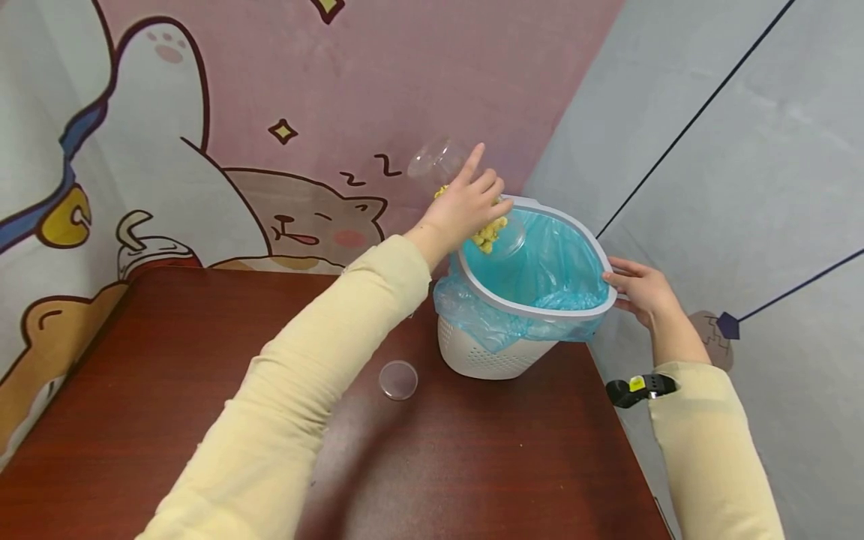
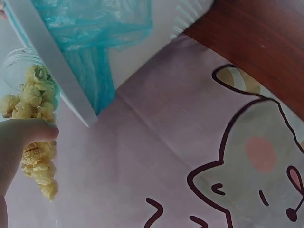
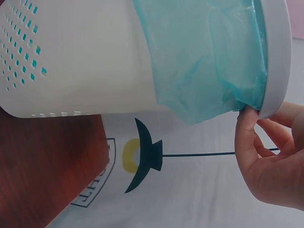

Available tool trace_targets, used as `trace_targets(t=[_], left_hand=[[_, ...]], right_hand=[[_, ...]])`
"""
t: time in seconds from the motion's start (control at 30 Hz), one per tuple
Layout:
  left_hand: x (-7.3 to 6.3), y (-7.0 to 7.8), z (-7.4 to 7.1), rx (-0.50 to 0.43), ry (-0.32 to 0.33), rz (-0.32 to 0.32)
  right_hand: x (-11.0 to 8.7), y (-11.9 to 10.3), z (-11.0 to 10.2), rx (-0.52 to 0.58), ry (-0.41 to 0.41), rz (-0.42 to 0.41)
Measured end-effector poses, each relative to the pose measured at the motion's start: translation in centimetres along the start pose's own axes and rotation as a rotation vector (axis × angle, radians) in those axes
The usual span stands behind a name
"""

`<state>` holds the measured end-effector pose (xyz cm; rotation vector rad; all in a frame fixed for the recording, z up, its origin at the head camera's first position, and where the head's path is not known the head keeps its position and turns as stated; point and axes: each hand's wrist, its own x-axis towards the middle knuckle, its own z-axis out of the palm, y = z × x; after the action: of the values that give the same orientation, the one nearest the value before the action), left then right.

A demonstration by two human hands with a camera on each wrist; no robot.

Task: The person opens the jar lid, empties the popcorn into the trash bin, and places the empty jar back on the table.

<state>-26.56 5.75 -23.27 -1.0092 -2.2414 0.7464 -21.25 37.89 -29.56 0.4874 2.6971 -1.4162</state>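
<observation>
My left hand (image 1: 466,204) grips a clear plastic jar (image 1: 432,161) of yellow popcorn (image 1: 489,235), tipped over the left side of a white trash bin (image 1: 496,356). In the left wrist view the thumb lies across the jar, and the popcorn (image 2: 33,97) is bunched toward the end beside the bin's rim (image 2: 57,71). A blue plastic bag (image 1: 540,247) lines the bin and folds over its outside. At the bin's right side, my right hand (image 1: 644,292) pinches the rim, thumb and fingers on either side of it in the right wrist view.
A round clear lid (image 1: 398,380) lies on the brown wooden table (image 1: 202,360), left of the bin. The bin stands near the table's right edge. A wall covering with cartoon animals (image 1: 304,217) rises behind the table, and a grey wall (image 1: 763,172) stands to the right.
</observation>
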Motion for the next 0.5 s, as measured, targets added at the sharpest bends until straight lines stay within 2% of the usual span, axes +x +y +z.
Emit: trace_targets(t=[0.07,0.1,0.2,0.27,0.33,0.5], left_hand=[[-0.1,-0.03,-0.09,0.026,0.023,-0.002],[0.05,0.04,0.31,0.062,0.047,0.006],[-0.05,0.07,0.16,0.141,0.073,0.036],[0.0,0.07,0.11,0.19,0.072,0.057],[-0.15,0.02,-0.41,0.196,0.057,0.079],[0.04,0.19,-0.38,0.24,0.064,0.148]], right_hand=[[0.01,-0.05,0.03,0.001,0.001,0.0],[0.01,-0.07,0.04,0.0,0.001,0.001],[-0.04,-0.13,0.03,0.0,-0.004,-0.003],[-0.11,-0.14,0.0,-0.003,-0.01,-0.006],[-0.12,-0.12,-0.03,-0.001,-0.013,-0.006],[-0.12,-0.07,0.0,0.001,-0.011,0.002]])
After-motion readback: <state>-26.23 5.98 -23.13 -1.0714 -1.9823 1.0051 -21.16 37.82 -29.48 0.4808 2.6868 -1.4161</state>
